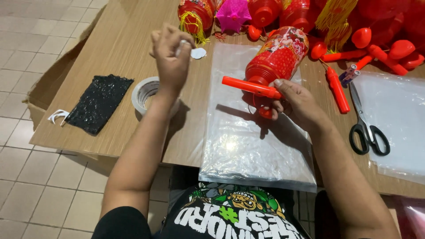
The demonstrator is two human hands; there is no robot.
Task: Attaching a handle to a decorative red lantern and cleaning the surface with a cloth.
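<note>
My right hand (294, 104) grips the red lantern (275, 57) by its stiff orange handle (250, 86); light, crushable, I'd judge. Left hand (171, 55) pinches a white sticker (183, 43)

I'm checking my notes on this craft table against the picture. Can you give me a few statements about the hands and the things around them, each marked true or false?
1. The right hand grips a red lantern with an orange stick handle. True.
2. The left hand rests flat on the table. False: it is raised above it, fingers pinching a small white piece.
3. The scissors lie left of the tape roll. False: they lie far right, on clear plastic.
4. A black sheet lies left of the tape roll. True.
5. The lantern is held over a stack of clear plastic bags. True.
</note>
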